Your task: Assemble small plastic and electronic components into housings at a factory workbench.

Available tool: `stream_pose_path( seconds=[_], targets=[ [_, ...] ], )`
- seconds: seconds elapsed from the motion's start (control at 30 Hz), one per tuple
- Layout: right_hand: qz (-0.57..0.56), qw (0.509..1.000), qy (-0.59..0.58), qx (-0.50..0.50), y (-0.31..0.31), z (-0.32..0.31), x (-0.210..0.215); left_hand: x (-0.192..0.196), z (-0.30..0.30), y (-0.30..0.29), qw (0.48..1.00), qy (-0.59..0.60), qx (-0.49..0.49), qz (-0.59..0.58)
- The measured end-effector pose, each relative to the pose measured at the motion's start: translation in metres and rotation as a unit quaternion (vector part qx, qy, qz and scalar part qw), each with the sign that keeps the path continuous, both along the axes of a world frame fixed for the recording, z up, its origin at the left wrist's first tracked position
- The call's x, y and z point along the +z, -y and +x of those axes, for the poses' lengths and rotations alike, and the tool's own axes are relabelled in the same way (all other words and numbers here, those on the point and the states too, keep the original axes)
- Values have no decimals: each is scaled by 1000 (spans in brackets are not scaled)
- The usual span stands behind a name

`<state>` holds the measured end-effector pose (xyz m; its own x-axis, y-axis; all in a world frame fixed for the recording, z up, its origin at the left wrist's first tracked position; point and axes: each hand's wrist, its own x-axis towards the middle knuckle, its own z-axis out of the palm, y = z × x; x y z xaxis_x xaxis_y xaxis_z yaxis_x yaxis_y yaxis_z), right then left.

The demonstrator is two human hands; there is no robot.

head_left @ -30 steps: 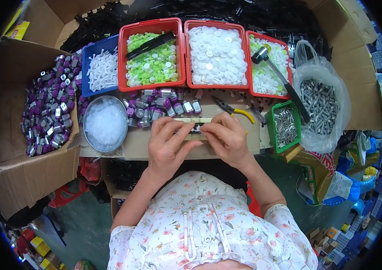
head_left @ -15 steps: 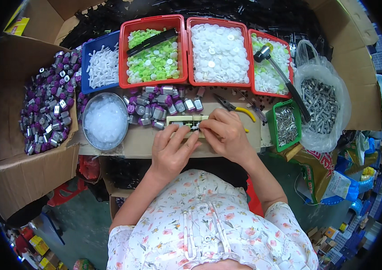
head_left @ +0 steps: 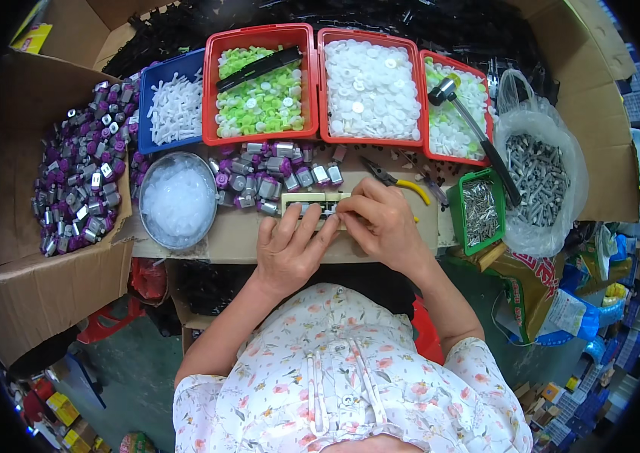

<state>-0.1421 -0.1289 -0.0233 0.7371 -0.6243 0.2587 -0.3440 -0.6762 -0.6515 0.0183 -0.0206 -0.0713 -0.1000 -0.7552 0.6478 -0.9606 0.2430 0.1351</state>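
Note:
A narrow cream plastic housing (head_left: pixel 288 198) lies on the cardboard-topped table in front of me, with silvery and dark parts inside it. My left hand (head_left: pixel 290 249) holds its near side, fingertips pressed on the front edge and on the parts within. At its right end, my right hand (head_left: pixel 384 226) has thumb and forefinger pinched together. Whatever is in that pinch is hidden by the fingers. Just beyond the housing lie several small silver motors with purple ends (head_left: pixel 269 185). Pliers with yellow handles (head_left: pixel 388 177) rest behind my right hand.
A round bowl of whitish translucent jelly (head_left: pixel 176 202) stands left, near a carton of motors (head_left: pixel 82 181). Red bins (head_left: pixel 258 140) and a blue bin (head_left: pixel 141 121) of small plastic parts line the back. At right are a hammer (head_left: pixel 471 121), a green basket of pins (head_left: pixel 455 208) and a bag of metal parts (head_left: pixel 535 170).
My left fingers have shifted slightly and lie further over the housing. The right hand keeps its pinch at the right end, nearly in place. The whole view has moved slightly.

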Motion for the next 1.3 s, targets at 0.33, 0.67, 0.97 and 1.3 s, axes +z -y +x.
stream_pose_path(
  seconds=[0.33, 0.67, 0.97, 1.3],
  targets=[
    [-60, 998, -18, 24, 1, -4, 2, 0, 1, 2, 999, 30, -15, -14],
    [-147, 983, -101, 52, 0, -5, 0, -3, 5, -2, 999, 22, -44, 16],
    [-152, 987, 12, -50, 6, -56, 17, 3, 3, 10, 996, 22, -84, 16],
    [-197, 860, -182, -433, 65, -238, 41, 18, 8, 4, 996, -27, -67, 52]
  ],
)
